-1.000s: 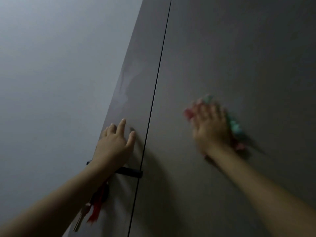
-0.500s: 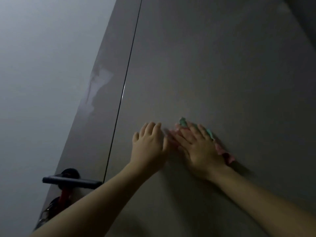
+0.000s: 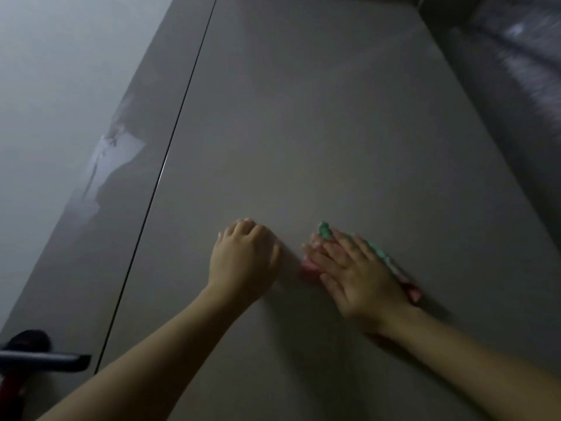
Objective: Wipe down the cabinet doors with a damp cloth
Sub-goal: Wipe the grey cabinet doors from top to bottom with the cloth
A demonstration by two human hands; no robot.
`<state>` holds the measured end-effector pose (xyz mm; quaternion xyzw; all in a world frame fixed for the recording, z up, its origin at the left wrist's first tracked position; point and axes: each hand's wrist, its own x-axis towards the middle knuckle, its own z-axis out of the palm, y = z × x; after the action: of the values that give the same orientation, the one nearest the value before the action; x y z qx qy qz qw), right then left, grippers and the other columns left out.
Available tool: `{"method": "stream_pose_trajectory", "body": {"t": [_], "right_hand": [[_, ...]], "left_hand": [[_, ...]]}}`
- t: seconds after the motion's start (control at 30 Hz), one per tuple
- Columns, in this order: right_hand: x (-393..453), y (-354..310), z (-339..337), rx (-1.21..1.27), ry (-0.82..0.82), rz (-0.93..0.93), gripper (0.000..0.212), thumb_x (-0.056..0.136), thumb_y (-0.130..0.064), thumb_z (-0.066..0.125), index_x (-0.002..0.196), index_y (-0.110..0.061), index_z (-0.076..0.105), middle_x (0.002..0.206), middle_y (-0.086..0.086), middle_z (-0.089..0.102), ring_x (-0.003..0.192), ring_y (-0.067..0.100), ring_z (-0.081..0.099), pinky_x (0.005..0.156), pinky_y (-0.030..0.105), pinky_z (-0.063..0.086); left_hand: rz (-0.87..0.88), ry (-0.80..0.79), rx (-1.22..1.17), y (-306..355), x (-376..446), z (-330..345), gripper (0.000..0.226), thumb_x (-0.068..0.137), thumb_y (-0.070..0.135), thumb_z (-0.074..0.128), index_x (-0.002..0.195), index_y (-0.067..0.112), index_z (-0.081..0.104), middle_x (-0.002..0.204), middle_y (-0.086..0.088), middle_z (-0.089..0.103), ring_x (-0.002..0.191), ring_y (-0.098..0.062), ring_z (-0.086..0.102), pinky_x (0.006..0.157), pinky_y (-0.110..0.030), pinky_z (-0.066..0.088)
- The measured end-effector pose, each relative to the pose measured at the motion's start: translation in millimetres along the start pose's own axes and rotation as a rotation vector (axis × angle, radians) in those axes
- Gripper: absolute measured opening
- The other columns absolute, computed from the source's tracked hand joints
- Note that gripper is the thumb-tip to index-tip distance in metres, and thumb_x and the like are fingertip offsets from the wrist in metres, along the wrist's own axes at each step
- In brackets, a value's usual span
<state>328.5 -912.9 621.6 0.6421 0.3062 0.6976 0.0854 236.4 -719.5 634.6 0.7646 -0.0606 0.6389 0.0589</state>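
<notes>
A tall grey cabinet door (image 3: pixel 334 117) fills the view, seen from below. My right hand (image 3: pixel 358 275) lies flat on it with straight fingers and presses a green and pink cloth (image 3: pixel 324 230) against the panel. Only the cloth's edges show around the hand. My left hand (image 3: pixel 243 262) rests on the same door just left of the cloth, fingers bent at the tips, holding nothing. A thin dark gap (image 3: pixel 170 159) separates this door from a narrower panel (image 3: pixel 121 253) on the left.
A black lever handle (image 3: pixel 45 358) sticks out at the lower left, with something red (image 3: pixel 10 387) hanging under it. A pale wall (image 3: pixel 45 86) lies to the left. A dark surface with shiny wrapping (image 3: pixel 516 56) sits beyond the door's upper right edge.
My left hand left the narrow panel above the handle and came to rest beside the cloth. My right hand wiped leftward with the cloth, then held near the same spot. The view shifted right.
</notes>
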Motion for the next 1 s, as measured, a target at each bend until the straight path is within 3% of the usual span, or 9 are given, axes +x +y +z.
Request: {"method": "stream_pose_trajectory", "body": {"t": [0.07, 0.2, 0.3, 0.43, 0.53, 0.63, 0.73, 0.9, 1.0], "right_hand": [[8, 33, -3, -0.043, 0.04, 0.091, 0.055, 0.097, -0.042, 0.02, 0.143, -0.021, 0.043, 0.148, 0.006, 0.042, 0.132, 0.03, 0.044, 0.109, 0.039, 0.023], [50, 54, -2, 0.004, 0.025, 0.613, 0.065, 0.09, -0.045, 0.007, 0.151, -0.029, 0.019, 0.158, -0.002, 0.019, 0.145, 0.029, 0.017, 0.117, 0.041, 0.006], [14, 7, 0, 0.036, 0.075, 0.392, 0.058, 0.094, -0.041, 0.02, 0.147, -0.022, 0.034, 0.151, 0.003, 0.038, 0.139, 0.035, 0.033, 0.114, 0.046, 0.018], [-74, 9, -9, 0.027, -0.017, 0.022, 0.05, 0.101, -0.039, 0.02, 0.146, -0.024, 0.035, 0.151, 0.0, 0.037, 0.138, 0.025, 0.035, 0.111, 0.043, 0.024], [-60, 65, -12, -0.038, 0.048, 0.269, 0.054, 0.096, -0.039, 0.024, 0.147, -0.023, 0.029, 0.151, 0.003, 0.034, 0.135, 0.032, 0.04, 0.111, 0.041, 0.025], [-29, 107, -16, -0.043, 0.057, 0.682, 0.07, 0.086, -0.048, 0.004, 0.15, -0.027, 0.025, 0.155, 0.002, 0.029, 0.142, 0.032, 0.027, 0.115, 0.044, 0.016], [-41, 91, -17, -0.025, 0.058, 0.63, 0.068, 0.091, -0.048, 0.008, 0.149, -0.023, 0.03, 0.153, 0.004, 0.033, 0.141, 0.033, 0.03, 0.115, 0.045, 0.019], [-133, 77, -22, -0.03, 0.015, 0.194, 0.05, 0.1, -0.039, 0.021, 0.147, -0.023, 0.032, 0.152, 0.002, 0.031, 0.137, 0.028, 0.036, 0.111, 0.042, 0.024], [-121, 139, -28, -0.093, 0.056, 0.46, 0.058, 0.093, -0.04, 0.019, 0.147, -0.02, 0.029, 0.152, 0.006, 0.032, 0.136, 0.036, 0.037, 0.11, 0.044, 0.026]], "left_hand": [[-0.015, -0.015, -0.014, 0, 2, 4, 0.04, 0.094, 0.043, 0.042, 0.118, 0.016, 0.061, 0.121, -0.005, 0.055, 0.116, -0.024, 0.047, 0.103, -0.045, 0.038], [-0.005, -0.033, -0.005, -2, -1, 9, 0.049, 0.093, 0.048, 0.04, 0.127, 0.015, 0.055, 0.134, -0.008, 0.048, 0.13, -0.027, 0.038, 0.11, -0.049, 0.03], [-0.026, -0.029, -0.014, -3, -3, 11, 0.053, 0.093, 0.048, 0.041, 0.132, 0.014, 0.049, 0.141, -0.009, 0.042, 0.137, -0.027, 0.03, 0.116, -0.05, 0.021], [-0.083, -0.082, 0.025, 12, -2, 6, 0.055, 0.094, 0.05, 0.036, 0.131, 0.01, 0.047, 0.145, -0.013, 0.037, 0.141, -0.028, 0.024, 0.116, -0.054, 0.016], [0.009, -0.091, 0.036, 39, 0, 12, 0.057, 0.098, 0.048, 0.033, 0.144, 0.015, 0.034, 0.158, -0.008, 0.018, 0.148, -0.021, 0.005, 0.118, -0.052, -0.001], [0.17, -0.115, -0.029, 81, 1, 27, 0.054, 0.099, 0.041, 0.033, 0.147, 0.017, 0.031, 0.157, -0.003, 0.023, 0.147, -0.015, 0.008, 0.118, -0.049, -0.009], [0.28, -0.098, -0.029, 110, -5, 44, 0.049, 0.098, 0.039, 0.034, 0.142, 0.018, 0.04, 0.151, 0.0, 0.036, 0.145, -0.013, 0.017, 0.117, -0.044, -0.015], [0.297, 0.028, -0.017, 116, -8, 59, 0.059, 0.087, 0.045, 0.03, 0.124, 0.009, 0.06, 0.135, -0.01, 0.054, 0.134, -0.025, 0.041, 0.117, -0.037, 0.008], [0.305, 0.087, -0.047, 115, -7, 70, 0.066, 0.078, 0.045, 0.029, 0.105, 0.001, 0.069, 0.116, -0.018, 0.065, 0.119, -0.035, 0.056, 0.111, -0.042, 0.029]]}}
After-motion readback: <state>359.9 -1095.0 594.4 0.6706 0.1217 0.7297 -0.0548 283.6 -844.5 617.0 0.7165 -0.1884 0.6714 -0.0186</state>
